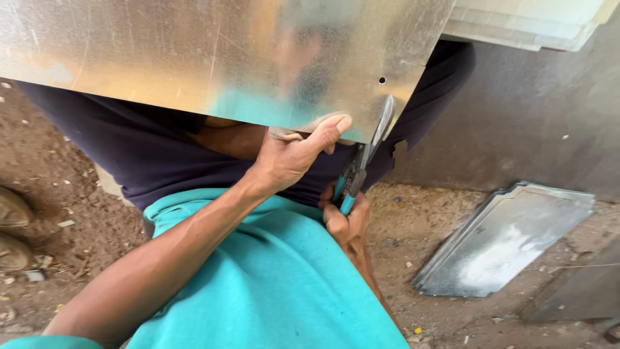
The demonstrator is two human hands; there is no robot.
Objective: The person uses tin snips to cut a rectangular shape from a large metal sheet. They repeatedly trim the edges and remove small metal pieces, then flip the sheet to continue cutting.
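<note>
**A:** ok, left to right, what's in the shot? Far left I see a pair of worn shoes (11, 229) on the dirt floor (71, 200), partly cut off by the frame edge.

**B:** yep. Then the big shiny metal sheet (213, 55) fills the whole top, held up over the lap. Under it there's dark trousers and a teal shirt.

**A:** left hand (294, 152)?

**B:** it's gripping the sheet's bottom edge, thumb stretched flat along the near face, the other fingers curled behind where you can't see them. So pinching the sheet, basically.

**A:** and the right hand (345, 220)?

**B:** lower, just right of the left one, wrapped tight around the teal handles of the tin snips (363, 158). Blades point up and sit right at the sheet's lower right edge, near a small punched hole. Can't tell how far the blades are apart from this angle.

**A:** anything further right?

**B:** a stack of bent metal panels (507, 236) lying on the ground against a grey wall (536, 110), well apart from the hands. Pale boards at the top right corner too.
</note>
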